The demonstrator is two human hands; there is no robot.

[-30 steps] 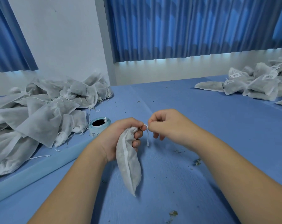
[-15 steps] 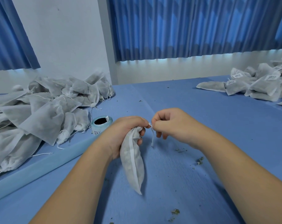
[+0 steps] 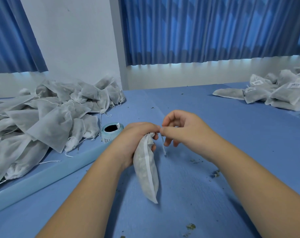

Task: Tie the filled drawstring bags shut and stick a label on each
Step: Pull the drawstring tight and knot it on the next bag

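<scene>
Newly uncurled, right hand (image 3: 185,133) pinches thin white drawstring (image 3: 163,147); left hand (image 3: 134,140) grips slim, soft nonwoven bag (image 3: 145,172).

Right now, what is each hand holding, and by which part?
The left hand grips the filled bag by its gathered neck; the right hand pinches the drawstring just beside that neck.
</scene>
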